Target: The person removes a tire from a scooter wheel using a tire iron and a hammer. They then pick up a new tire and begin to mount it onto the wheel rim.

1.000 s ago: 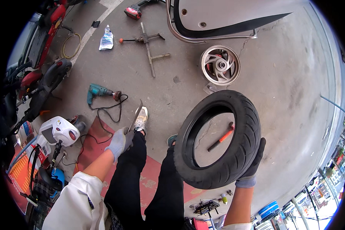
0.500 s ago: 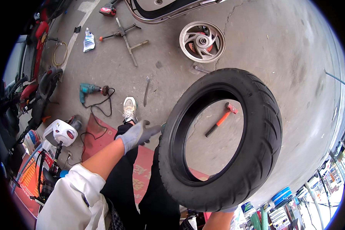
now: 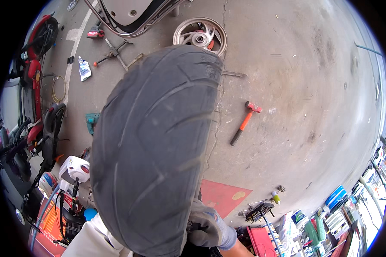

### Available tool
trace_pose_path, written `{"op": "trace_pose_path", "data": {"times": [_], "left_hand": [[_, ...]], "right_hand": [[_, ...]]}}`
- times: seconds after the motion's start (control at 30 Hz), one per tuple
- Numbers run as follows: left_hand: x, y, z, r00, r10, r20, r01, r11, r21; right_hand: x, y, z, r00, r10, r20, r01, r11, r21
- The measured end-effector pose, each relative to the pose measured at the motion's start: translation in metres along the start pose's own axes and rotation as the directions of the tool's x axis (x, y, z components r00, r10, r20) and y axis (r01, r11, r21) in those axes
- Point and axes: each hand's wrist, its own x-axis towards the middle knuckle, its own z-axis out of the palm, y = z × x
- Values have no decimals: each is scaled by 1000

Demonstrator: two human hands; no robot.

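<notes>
A black treaded tire (image 3: 150, 150) fills the middle, turned on edge with its tread facing me. My right hand (image 3: 208, 227), in a grey glove, is closed on the tire's lower right side. My left hand is hidden behind the tire; only a white sleeve (image 3: 83, 242) shows at lower left. A red hammer with an orange handle (image 3: 244, 122) lies right of the tire, and a silver wheel rim (image 3: 182, 28) lies beyond it. A flat metal bar (image 3: 235, 74) shows at the tire's upper right, and part of a teal drill (image 3: 91, 123) peeks out on the left.
Scooters (image 3: 34, 90) line the left side. A metal cross-shaped stand (image 3: 115, 52), a cordless tool (image 3: 95, 34) and a white pouch (image 3: 84, 68) lie beyond the tire. A red mat (image 3: 223, 192) is below right, with assorted goods (image 3: 321, 222) farther right.
The tire has swung onto its edge and moved left, showing its tread. My left hand let go of a metal bar earlier and is now hidden. The view has shifted.
</notes>
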Motion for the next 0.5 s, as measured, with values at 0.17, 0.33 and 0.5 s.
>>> {"op": "trace_pose_path", "data": {"times": [0.17,0.33,0.5], "left_hand": [[9,14,-22,935,291,-203,-283,957,66],[11,32,-47,823,529,-208,-545,838,-23],[-14,54,-73,921,362,-143,-350,931,103]], "right_hand": [[-9,44,26,618,312,-721,-505,861,-61],[48,67,-4,700,714,2,-523,511,682],[75,79,-5,784,604,-144,-500,752,430]]}}
